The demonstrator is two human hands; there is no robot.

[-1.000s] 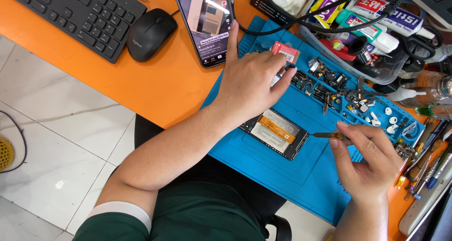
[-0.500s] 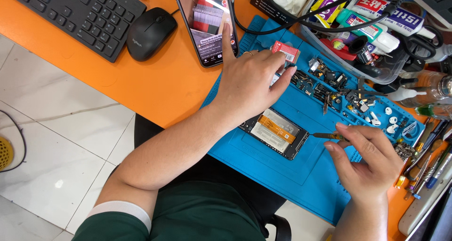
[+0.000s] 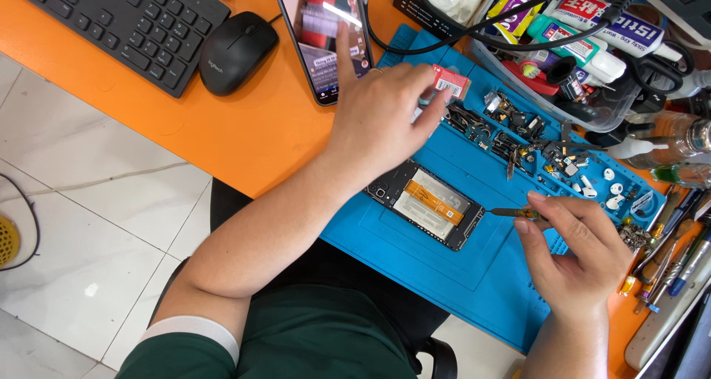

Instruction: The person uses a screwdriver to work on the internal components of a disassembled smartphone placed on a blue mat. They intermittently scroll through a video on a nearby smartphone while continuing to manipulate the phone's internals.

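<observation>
Since a moment ago the left hand point(image 3: 381, 123) has lifted its thumb up to touch the screen of the lit phone point(image 3: 326, 31) lying on the orange desk point(image 3: 222, 127); before, that thumb lay clear of the screen; the rest of the hand stays spread and holds nothing, its fingers loosely open, the fingertips reaching over toward a small red packet point(image 3: 449, 81) at the mat's upper edge. The right hand point(image 3: 578, 249) has hardly shifted; it pinches a thin metal tool point(image 3: 515, 212) between thumb and fingers, closed narrow on it, with the tip pointing at the right end of the opened phone point(image 3: 426, 203); that phone lies back-off on the blue mat point(image 3: 459, 275), between the two hands, a yellow strip running across its middle. Small loose parts point(image 3: 533, 146) crowd the mat's tray slots behind it; a black mouse point(image 3: 238, 51) and keyboard point(image 3: 118, 20) sit to the left; bottles and tubes point(image 3: 592, 31) fill a clear bin at the top right.
</observation>
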